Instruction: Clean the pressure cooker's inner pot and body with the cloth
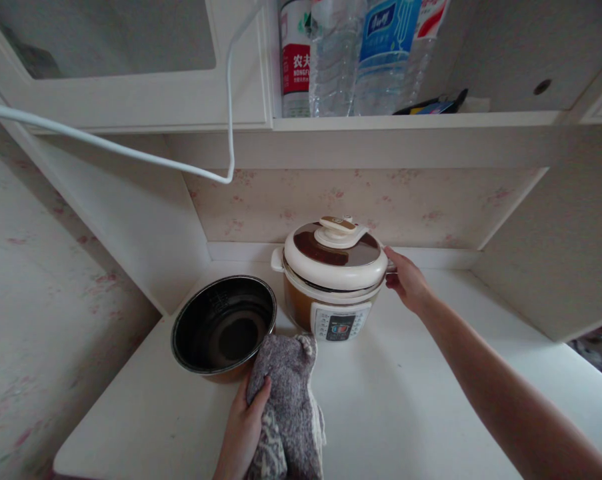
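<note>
In my left hand (245, 421) is a fuzzy grey knitted cloth (291, 387), gripped between thumb and fingers and hanging down toward the bottom of the view. My right hand (405, 279) has its fingers closed around the side handle of a white and brown electric pressure cooker (298, 303). The cooker's lid (301, 263) sits on top, slightly tilted, with a dark gap under its front rim. Left of the cooker stands a black inner pot (195, 333), its inside bare; the cloth's upper edge is close to its rim.
The cooker and pot stand on a white desktop (381, 413) under a shelf (521, 119). Several plastic bottles (333, 67) line that shelf. A white cable (145, 158) hangs across the upper left. White side panels (545, 253) bound the desk.
</note>
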Motion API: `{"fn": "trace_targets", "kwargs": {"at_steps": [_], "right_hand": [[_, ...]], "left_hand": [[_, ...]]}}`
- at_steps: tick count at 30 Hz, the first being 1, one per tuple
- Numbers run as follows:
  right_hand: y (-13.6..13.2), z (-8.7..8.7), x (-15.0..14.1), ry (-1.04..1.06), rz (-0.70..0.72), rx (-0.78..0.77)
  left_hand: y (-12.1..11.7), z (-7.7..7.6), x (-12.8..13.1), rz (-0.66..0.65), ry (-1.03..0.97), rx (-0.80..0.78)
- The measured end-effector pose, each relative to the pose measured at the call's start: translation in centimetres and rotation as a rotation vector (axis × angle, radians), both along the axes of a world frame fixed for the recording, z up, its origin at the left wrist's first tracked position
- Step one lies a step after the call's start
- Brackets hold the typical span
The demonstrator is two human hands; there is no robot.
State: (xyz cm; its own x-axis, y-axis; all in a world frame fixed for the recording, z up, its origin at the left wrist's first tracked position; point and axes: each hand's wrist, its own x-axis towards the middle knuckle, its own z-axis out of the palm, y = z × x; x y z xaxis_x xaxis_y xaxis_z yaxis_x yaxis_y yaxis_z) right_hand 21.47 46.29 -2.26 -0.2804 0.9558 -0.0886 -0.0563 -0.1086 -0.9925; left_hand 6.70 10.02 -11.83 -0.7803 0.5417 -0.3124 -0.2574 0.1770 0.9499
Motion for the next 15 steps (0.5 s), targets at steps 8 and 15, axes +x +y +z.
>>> {"fn": "trace_targets", "kwargs": {"at_steps": [8, 15], "right_hand": [[0.3, 0.4, -0.5, 0.032, -0.056, -0.048], [0.6, 0.5, -0.4, 0.032, -0.096, -0.05]], "left_hand": [[0.3, 4.0, -0.1, -0.001, -0.194, 0.158], [4.1, 9.2, -1.0, -0.308, 0.031, 0.218]]}}
